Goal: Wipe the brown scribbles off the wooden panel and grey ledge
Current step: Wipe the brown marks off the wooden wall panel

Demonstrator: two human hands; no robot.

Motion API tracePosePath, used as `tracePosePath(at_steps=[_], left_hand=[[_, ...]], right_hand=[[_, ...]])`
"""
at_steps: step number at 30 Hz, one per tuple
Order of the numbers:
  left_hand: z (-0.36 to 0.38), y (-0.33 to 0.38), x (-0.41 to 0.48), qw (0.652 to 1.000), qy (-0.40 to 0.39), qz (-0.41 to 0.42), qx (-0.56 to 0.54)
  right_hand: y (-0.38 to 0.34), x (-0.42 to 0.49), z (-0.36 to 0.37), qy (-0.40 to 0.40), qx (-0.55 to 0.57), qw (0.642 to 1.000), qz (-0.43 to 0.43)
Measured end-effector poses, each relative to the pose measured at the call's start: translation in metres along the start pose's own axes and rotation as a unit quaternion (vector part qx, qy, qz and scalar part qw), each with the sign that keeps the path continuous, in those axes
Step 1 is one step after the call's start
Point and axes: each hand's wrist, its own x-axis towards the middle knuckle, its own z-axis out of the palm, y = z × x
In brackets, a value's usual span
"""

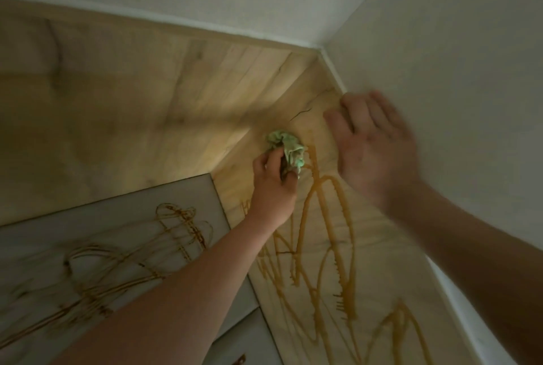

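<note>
Brown scribbles (pixel 349 285): their top end meets the green cloth (pixel 286 148), near the upper corner of the wooden panel (pixel 379 247).

Left hand (pixel 273 188): fingers curled round the crumpled cloth, pressing it to the panel.

Right hand (pixel 373 147): blurred, fingers straight and slightly spread, holding nothing, beside the panel's edge at the white wall (pixel 455 56). Cannot tell if it touches.

Step in hand (judged): first strokes on the panel; nearly all marks remain.

Method note: work downward from the top with firm overlapping passes. The marks look thick and wet, so turn the cloth to a fresh face often or it will smear.

Outward: grey ledge (pixel 44 247) lies lower left, just beside the panel, with its own untouched loops (pixel 176 215).

Containers: none shows in view, so no rinse water is to hand.
</note>
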Motion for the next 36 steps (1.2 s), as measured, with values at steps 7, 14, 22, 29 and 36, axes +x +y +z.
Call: tracePosePath(at_steps=[7, 14, 22, 29, 36], left_hand=[[0.019, 0.044, -0.031, 0.994, -0.007, 0.111, -0.019], [0.030, -0.023, -0.001, 0.995, 0.101, -0.005, -0.009], [0.053, 0.017, -0.048, 0.997, 0.046, 0.068, -0.014], [0.031, -0.028, -0.021, 0.991, 0.033, -0.053, 0.116], [0.047, 0.015, -0.081, 0.998, 0.012, 0.060, 0.028]], right_hand=[[0.018, -0.055, -0.023, -0.022, -0.041, 0.998, -0.041], [0.017, -0.052, -0.012, 0.004, -0.059, 0.997, -0.042], [0.017, -0.056, -0.013, -0.021, -0.043, 0.998, -0.033], [0.014, -0.068, -0.018, -0.015, -0.057, 0.998, -0.010], [0.014, -0.075, -0.024, -0.068, -0.036, 0.997, -0.017]])
